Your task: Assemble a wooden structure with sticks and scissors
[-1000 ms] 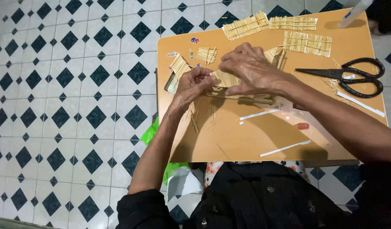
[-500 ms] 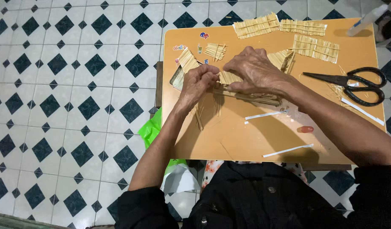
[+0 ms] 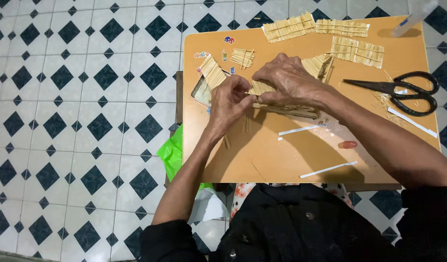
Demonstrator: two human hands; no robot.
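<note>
A floor of white tiles set with black diamonds point(image 3: 82, 121) fills the whole nine o'clock side of the view. Over it stands a small orange-brown wooden table point(image 3: 281, 160), reaching from centre to three o'clock. At the table's middle lies a flat panel of pale straw-coloured sticks laid side by side point(image 3: 289, 109), and both hands meet on it. The right hand point(image 3: 289, 80) comes in from four o'clock and lies over the panel, fingers bent and pressed down on the sticks. The left hand point(image 3: 229, 103), coming from seven o'clock, touches the panel's nine o'clock end, its thumb and fingertips pinched together on a stick there. At three o'clock, well apart from the hands, rest black-handled metal scissors point(image 3: 403, 91). Along twelve o'clock lie more mats of the same pale sticks point(image 3: 289, 26). A crumpled bright green plastic bag point(image 3: 172, 153) shows at the table's nine o'clock edge. Thin white paper strips point(image 3: 329, 169) lie near five o'clock.
</note>
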